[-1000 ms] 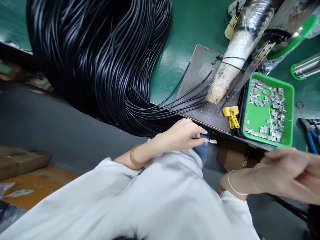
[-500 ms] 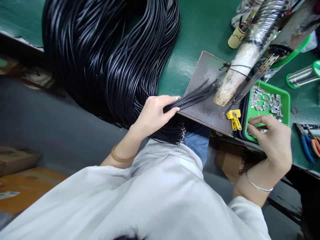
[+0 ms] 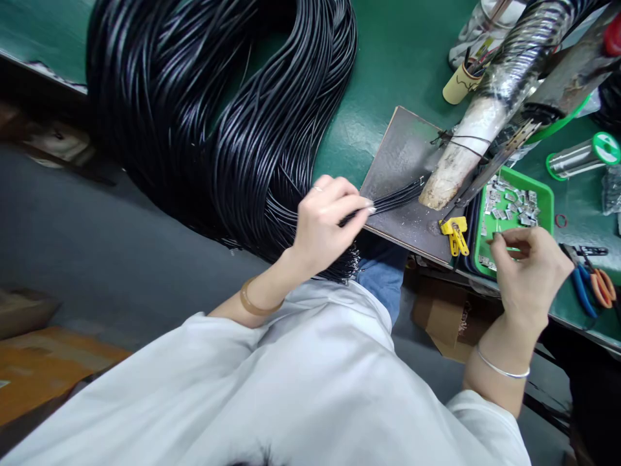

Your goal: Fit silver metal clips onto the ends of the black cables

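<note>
My left hand (image 3: 327,226) is closed around a thin bundle of black cables (image 3: 400,197), their ends fanned over a dark board (image 3: 395,149). Behind that hand spreads a large coil of black cable (image 3: 160,116), with more cable ends hanging by my lap. Over the near part of a green tray (image 3: 514,223), my right hand (image 3: 531,265) has thumb and forefinger pinched together. Something tiny seems to be at the fingertips, too small to name. Small silvery metal connectors (image 3: 526,204) lie scattered in the tray.
A white, foil-wrapped duct (image 3: 466,139) reaches down over the board, beside a long metal strip (image 3: 499,158). A yellow clip (image 3: 455,234) sits at the board's edge. To the right are pliers (image 3: 585,285) and a solder wire spool (image 3: 579,158). A pen cup (image 3: 458,84) stands behind.
My left hand has moved right along the cable bundle, its fingers now over it. My right hand has lifted slightly out of the tray, fingertips pinched.
</note>
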`<state>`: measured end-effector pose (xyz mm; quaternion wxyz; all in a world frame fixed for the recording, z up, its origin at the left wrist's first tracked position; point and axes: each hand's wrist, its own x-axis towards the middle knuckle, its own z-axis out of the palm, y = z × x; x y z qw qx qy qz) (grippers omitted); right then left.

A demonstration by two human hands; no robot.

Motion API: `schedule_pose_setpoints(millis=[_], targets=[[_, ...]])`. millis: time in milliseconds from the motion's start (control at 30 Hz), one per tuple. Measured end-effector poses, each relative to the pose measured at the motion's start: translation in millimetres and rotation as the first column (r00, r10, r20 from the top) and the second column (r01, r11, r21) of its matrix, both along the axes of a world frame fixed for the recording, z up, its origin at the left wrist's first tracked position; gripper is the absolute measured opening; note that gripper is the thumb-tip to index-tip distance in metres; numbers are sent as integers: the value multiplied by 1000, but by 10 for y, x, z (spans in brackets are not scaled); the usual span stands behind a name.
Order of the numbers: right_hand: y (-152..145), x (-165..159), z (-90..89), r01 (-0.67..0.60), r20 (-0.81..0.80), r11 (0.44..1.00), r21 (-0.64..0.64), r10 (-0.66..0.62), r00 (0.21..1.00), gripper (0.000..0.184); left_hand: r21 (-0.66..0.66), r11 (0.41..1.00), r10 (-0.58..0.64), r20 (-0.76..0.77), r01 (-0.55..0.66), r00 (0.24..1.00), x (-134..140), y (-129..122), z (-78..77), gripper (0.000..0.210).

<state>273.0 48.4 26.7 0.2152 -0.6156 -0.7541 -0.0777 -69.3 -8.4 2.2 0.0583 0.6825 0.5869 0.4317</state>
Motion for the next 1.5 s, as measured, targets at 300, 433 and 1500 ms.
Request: schedule_pose_setpoints(millis=[300,433,1500], targets=[[-246,-155,-11,35,-342,970,240,51,938,15,-219,970,-126,-85,105,988,424,516,-46,16],[-337,-295,41,42,-495,945,324,131,859,19,-187,982,65,516,38,854,317,598,-116,9],[-618,-1103,-119,-179,-785,979,93,183,592,8,-131,695,-101,956,707,276,759,56,-7,17]])
